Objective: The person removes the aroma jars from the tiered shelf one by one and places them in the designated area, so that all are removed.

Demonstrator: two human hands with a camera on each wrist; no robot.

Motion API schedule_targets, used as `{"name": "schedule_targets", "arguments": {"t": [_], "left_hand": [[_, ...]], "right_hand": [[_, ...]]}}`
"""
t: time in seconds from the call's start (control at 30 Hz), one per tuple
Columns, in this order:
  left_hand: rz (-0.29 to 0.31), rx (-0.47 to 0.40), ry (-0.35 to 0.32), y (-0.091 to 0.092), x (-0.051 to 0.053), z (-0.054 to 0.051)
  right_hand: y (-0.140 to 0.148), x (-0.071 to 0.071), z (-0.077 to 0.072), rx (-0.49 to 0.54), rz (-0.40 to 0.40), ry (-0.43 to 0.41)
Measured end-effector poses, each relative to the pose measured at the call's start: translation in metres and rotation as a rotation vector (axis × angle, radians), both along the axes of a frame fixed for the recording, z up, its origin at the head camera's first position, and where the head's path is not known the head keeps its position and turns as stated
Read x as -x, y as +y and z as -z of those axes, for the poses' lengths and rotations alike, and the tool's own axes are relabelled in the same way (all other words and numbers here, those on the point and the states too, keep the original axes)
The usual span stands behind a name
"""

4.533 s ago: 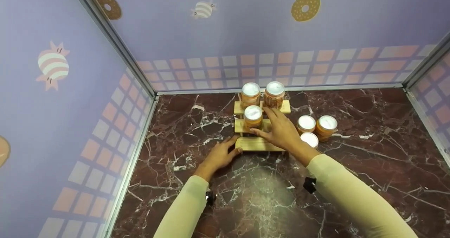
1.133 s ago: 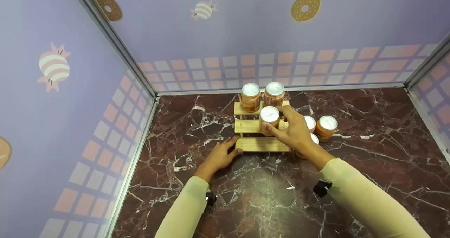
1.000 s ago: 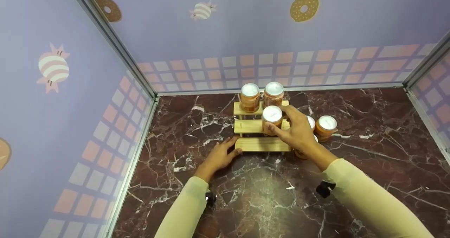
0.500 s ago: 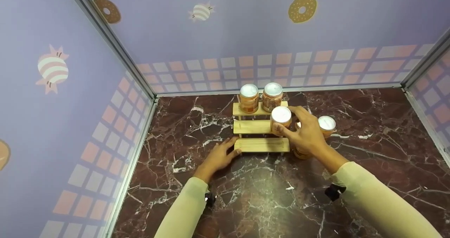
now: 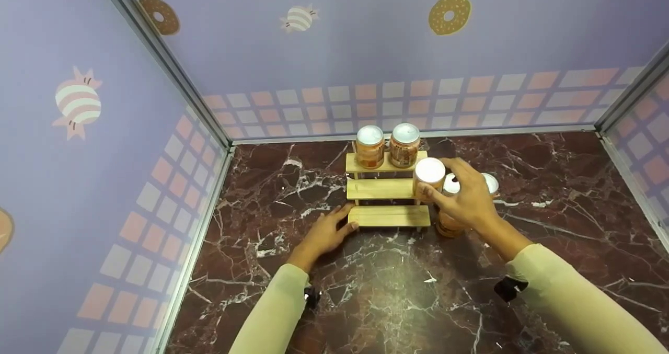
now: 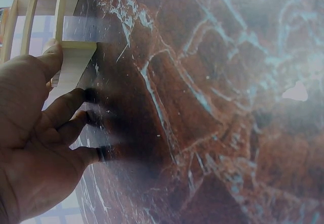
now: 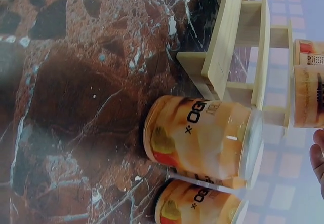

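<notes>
Resting against the left end of the wooden rack [image 5: 389, 216], the left hand [image 5: 325, 233] lies where the earlier views show it, its grip loose: fingers spread, thumb touching the lowest tier, nothing carried. On the top tier, the left top can [image 5: 370, 147] and right top can [image 5: 404, 147] stand upright, pale lids uppermost; their lettering is too small to read.

Next rightward comes the change. The held can [image 5: 429, 180] has travelled from the left part of the middle tier to its right end, partly hiding that end; whether its base clears the wood cannot be told. As I judge it, only the top pair now rests squarely on the rack, with this can in transit. The right hand [image 5: 468, 194] has its grip closed around the can's side, thumb in front.

Furthest right, on the marbled desk [image 5: 387, 291], a front can [image 5: 448, 226], a back can [image 5: 451, 184] and a far-right can [image 5: 491, 183] stand close together, partly hidden by that hand. In the right wrist view, a label [image 7: 198, 112] shows bold dark letters, "OG" among them, the rest unclear; green and red shapes, seemingly fruit, are printed beside them.
</notes>
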State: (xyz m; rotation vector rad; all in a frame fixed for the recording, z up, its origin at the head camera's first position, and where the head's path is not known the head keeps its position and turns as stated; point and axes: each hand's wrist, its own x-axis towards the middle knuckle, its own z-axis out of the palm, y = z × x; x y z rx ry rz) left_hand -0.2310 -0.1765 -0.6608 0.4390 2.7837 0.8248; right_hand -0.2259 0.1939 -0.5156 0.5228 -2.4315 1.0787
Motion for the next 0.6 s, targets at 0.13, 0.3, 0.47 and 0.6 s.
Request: {"name": "schedule_targets", "arguments": {"t": [0.13, 0.3, 0.47, 0.6], "left_hand": [[-0.006, -0.001, 0.003, 0.001, -0.001, -0.002], [-0.002, -0.035, 0.003, 0.001, -0.002, -0.003], [-0.001, -0.039, -0.001, 0.001, -0.002, -0.002], [-0.004, -0.035, 0.007, 0.0, -0.001, 0.0]], "right_hand": [[0.006, -0.001, -0.001, -0.005, 0.009, 0.013], [0.012, -0.004, -0.003, -0.011, 0.023, 0.007], [0.018, -0.007, -0.005, -0.005, 0.036, -0.006], [0.021, -0.009, -0.007, 0.0, 0.043, -0.008]]}}
